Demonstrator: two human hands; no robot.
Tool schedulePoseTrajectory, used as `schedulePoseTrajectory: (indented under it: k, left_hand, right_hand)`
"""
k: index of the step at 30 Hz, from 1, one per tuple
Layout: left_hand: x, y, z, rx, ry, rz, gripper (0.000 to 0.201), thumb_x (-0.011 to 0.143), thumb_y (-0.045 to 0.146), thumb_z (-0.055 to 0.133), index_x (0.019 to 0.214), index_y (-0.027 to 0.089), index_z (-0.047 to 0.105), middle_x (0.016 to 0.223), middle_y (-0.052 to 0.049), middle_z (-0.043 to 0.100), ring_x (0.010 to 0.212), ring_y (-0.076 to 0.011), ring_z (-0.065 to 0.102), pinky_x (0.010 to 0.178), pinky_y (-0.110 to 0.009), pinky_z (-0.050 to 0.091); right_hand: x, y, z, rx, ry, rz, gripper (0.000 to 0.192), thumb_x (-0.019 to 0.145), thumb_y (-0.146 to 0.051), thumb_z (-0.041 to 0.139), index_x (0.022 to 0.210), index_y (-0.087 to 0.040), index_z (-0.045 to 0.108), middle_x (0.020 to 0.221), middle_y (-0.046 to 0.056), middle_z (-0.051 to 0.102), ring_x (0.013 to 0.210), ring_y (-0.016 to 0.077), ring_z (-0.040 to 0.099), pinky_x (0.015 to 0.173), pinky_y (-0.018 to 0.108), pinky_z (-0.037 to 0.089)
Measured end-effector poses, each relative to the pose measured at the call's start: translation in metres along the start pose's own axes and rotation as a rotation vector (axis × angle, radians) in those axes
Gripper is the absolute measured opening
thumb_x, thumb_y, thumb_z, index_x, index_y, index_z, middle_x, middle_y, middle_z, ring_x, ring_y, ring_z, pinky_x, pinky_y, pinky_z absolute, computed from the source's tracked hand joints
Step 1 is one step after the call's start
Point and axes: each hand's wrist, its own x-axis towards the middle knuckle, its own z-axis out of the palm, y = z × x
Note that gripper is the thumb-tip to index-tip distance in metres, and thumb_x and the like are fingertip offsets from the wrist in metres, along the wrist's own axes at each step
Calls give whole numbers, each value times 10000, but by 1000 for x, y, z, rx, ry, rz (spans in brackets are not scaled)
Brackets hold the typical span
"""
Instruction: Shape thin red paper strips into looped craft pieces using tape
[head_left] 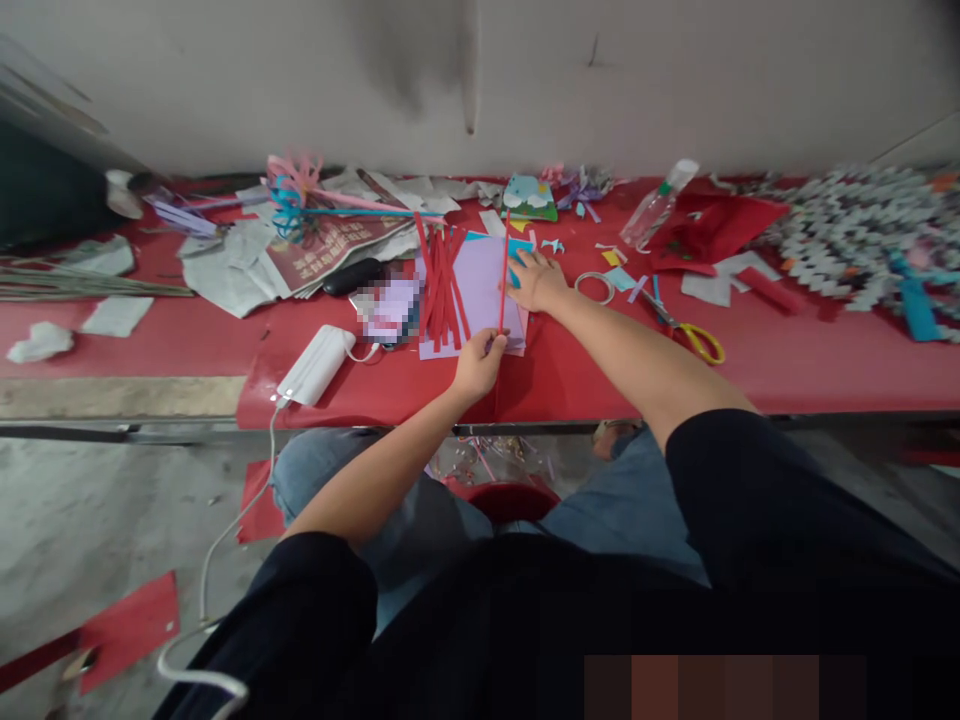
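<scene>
Left hand (480,368) was pinched on the lower end of a red strip (505,250), which ran toward twelve o'clock over purple paper (482,280). At one o'clock, the right hand (541,282) rested with fingers apart. More red strips (442,290) lay at the held one's nine o'clock.

Room lies right of the scissors (673,322); the bottle (649,214) obstructs behind them.
</scene>
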Motion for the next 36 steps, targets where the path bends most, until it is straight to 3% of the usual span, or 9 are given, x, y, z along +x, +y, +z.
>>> schedulePoseTrajectory:
  k: [9,12,16,21,25,29,32,36]
  left_hand:
    - [-1,1,3,-21,-2,2,257,1131,377,583,962,210,681,1354,-150,843,1255,-287,785,1115,-422,559]
    - [-1,1,4,-10,3,2,250,1131,371,587,975,208,696,1356,-140,846,1246,-289,785,1109,-422,560]
    - [-1,0,5,-3,11,-6,239,1131,362,590,1013,203,723,1368,-130,846,1230,-291,787,1083,-426,572]
    - [-1,-1,5,4,24,-14,244,1132,361,597,1099,191,769,1327,-143,851,1197,-303,785,1085,-449,569]
    - [0,0,4,13,23,-8,265,1136,384,581,1093,195,761,1309,-132,854,1163,-278,786,1065,-411,569]
    - [0,0,3,31,15,2,270,1135,376,566,1041,200,749,1321,-123,855,1182,-265,785,1075,-399,572]
    - [0,0,3,38,14,3,264,1135,369,565,1068,199,756,1325,-123,854,1193,-266,784,1086,-401,571]
    - [1,-1,3,42,16,8,258,1135,379,581,1052,199,747,1307,-125,854,1188,-264,784,1095,-393,559]
  right_hand:
    - [-2,21,-1,26,34,78,1030,1088,-841,370,1807,-106,408,1909,214,304,1746,545,291,1381,811,270]
    - [-20,26,6,60,51,95,1057,1111,-828,322,1814,-39,346,1902,258,291,1757,531,286,1401,767,289]
    - [-53,31,20,98,123,122,1082,1120,-843,227,1742,22,416,1850,344,336,1766,508,291,1419,720,293]
    - [-62,39,20,129,213,122,968,1152,-743,130,1786,-43,343,1927,261,192,1825,396,172,1463,630,254]
    - [-37,48,10,118,84,118,981,1154,-667,257,1831,38,175,1942,263,124,1828,424,128,1474,630,197]
    - [-30,54,4,112,-12,24,952,1143,-661,337,1841,-20,256,1937,211,210,1823,417,165,1481,637,166]
    - [-53,54,5,103,-39,-76,982,1132,-707,359,1852,-48,252,1944,186,196,1822,409,176,1488,604,168]
    - [-111,48,8,108,-51,-186,1013,1133,-763,314,1848,-47,266,1943,185,192,1825,406,162,1494,587,156]
